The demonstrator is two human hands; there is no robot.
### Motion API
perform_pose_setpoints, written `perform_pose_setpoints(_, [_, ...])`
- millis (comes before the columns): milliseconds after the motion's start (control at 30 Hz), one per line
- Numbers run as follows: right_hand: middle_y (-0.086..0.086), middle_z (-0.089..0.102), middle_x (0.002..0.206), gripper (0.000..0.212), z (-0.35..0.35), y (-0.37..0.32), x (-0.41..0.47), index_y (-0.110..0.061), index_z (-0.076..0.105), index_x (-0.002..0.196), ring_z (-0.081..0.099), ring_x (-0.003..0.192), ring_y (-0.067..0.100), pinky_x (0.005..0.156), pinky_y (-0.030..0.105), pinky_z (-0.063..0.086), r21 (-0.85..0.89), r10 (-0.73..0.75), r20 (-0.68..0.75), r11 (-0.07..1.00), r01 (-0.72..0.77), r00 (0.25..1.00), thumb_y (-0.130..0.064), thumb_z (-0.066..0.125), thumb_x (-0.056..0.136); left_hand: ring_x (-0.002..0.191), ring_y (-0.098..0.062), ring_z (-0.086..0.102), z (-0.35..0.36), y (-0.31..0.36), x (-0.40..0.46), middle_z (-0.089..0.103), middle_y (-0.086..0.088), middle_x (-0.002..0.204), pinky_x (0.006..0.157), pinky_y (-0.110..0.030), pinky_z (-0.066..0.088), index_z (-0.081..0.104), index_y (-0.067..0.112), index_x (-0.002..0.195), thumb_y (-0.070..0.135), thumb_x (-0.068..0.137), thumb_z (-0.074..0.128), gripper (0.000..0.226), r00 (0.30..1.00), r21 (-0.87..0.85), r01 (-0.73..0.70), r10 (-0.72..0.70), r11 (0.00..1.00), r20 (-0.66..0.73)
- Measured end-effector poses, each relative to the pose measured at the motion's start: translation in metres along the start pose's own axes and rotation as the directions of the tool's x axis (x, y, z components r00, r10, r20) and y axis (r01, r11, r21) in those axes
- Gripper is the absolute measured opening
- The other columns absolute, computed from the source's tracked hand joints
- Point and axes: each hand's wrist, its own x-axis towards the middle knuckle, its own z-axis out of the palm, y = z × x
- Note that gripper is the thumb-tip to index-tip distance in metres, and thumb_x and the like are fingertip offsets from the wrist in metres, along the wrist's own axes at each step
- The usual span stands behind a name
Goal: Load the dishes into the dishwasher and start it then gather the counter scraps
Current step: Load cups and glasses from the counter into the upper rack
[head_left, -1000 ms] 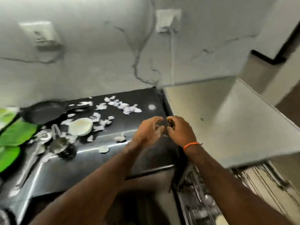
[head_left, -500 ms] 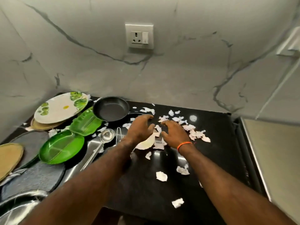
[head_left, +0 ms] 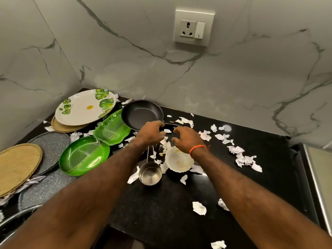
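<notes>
My left hand (head_left: 150, 133) is closed around the thin handle of a steel ladle (head_left: 150, 174), whose cup hangs below the hand over the black counter (head_left: 161, 209). Its fingertips lie close to the handle of a black frying pan (head_left: 142, 114). My right hand (head_left: 186, 139), with an orange wrist band, hovers with curled, spread fingers above a white scalloped bowl (head_left: 177, 161). White paper scraps (head_left: 240, 157) are scattered across the counter around both hands.
Two green leaf-shaped dishes (head_left: 84, 155) (head_left: 112, 130), a white leaf-print plate (head_left: 84, 106) on a tan plate, a woven mat (head_left: 16, 166) and grey speckled plates (head_left: 50, 142) crowd the left. A sink rim (head_left: 10, 221) shows bottom left, a steel appliance edge (head_left: 316, 173) at right.
My view swung left from the appliance to the counter. Both hands moved to the scraps by the pan, and the ladle, lying flat before, now hangs from my left hand.
</notes>
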Motion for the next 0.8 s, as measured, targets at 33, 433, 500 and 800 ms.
perform_pose_setpoints(33, [0.002, 0.066, 0.121, 0.038, 0.002, -0.001, 0.004, -0.023, 0.063, 0.123, 0.061, 0.110, 0.024, 0.094, 0.045, 0.052, -0.004, 0.005, 0.015, 1.000, -0.005, 1.000, -0.038, 0.066, 0.089, 0.111, -0.022, 0.065, -0.002, -0.003, 0.003, 0.070, -0.009, 0.124, 0.095, -0.031, 0.050, 0.063, 0.012, 0.133, 0.021, 0.092, 0.064, 0.042, 1.000, 0.001, 0.000, 0.000, 1.000, -0.001])
perform_pose_setpoints(433, [0.000, 0.071, 0.103, 0.030, 0.037, -0.029, 0.027, -0.028, 0.073, 0.108, 0.064, 0.099, 0.023, 0.089, 0.040, 0.051, -0.211, 0.001, 0.216, 0.976, 0.045, 0.976, -0.049, 0.063, 0.089, 0.104, -0.017, 0.068, -0.006, -0.048, 0.010, 0.074, -0.004, 0.118, 0.098, -0.033, 0.053, 0.072, 0.014, 0.123, 0.013, 0.091, 0.060, 0.034, 0.997, -0.165, 0.068, -0.061, 0.984, 0.045])
perform_pose_setpoints(500, [0.000, 0.070, 0.094, 0.025, 0.042, -0.033, 0.028, -0.026, 0.074, 0.100, 0.063, 0.094, 0.023, 0.088, 0.041, 0.050, -0.221, 0.004, 0.227, 0.974, 0.047, 0.974, -0.046, 0.062, 0.090, 0.096, -0.016, 0.072, -0.007, -0.059, 0.006, 0.076, -0.004, 0.110, 0.095, -0.038, 0.057, 0.073, 0.013, 0.119, 0.011, 0.089, 0.065, 0.031, 0.995, -0.255, 0.065, -0.041, 0.965, 0.095])
perform_pose_setpoints(800, [-0.001, 0.073, 0.100, 0.026, 0.029, -0.037, 0.016, -0.027, 0.074, 0.109, 0.064, 0.096, 0.022, 0.089, 0.039, 0.053, -0.150, -0.045, 0.216, 0.986, 0.079, 0.975, -0.031, 0.063, 0.086, 0.062, -0.020, 0.070, -0.021, -0.057, -0.010, 0.073, -0.021, 0.077, 0.061, -0.027, 0.061, 0.071, -0.010, 0.099, -0.016, 0.088, 0.061, 0.016, 0.947, -0.548, 0.136, 0.054, 0.825, 0.317])
